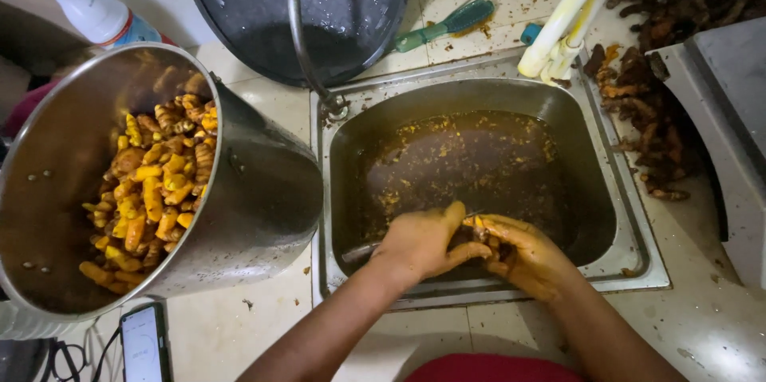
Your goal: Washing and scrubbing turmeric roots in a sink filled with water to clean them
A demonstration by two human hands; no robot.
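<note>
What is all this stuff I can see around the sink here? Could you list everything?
Steel pot: one, silver, tilted, left of the sink.
Peeled roots: many, yellow-orange, inside the pot.
Sink: one, steel, centre, holding brown water with yellow flecks.
Tap: one, curved metal, at the sink's back left corner.
Dark pan: one, black, behind the tap.
Brush: one, green, on the counter behind the sink.
Unpeeled roots: a pile, brown, right of the sink.
Bottle: one, white, top left.
Phone: one, dark-edged, bottom left.
Left hand: one, yellow-stained, over the sink's front, holding a metal tool.
Right hand: one, yellow-stained, beside it, fingers around a small root.
</note>
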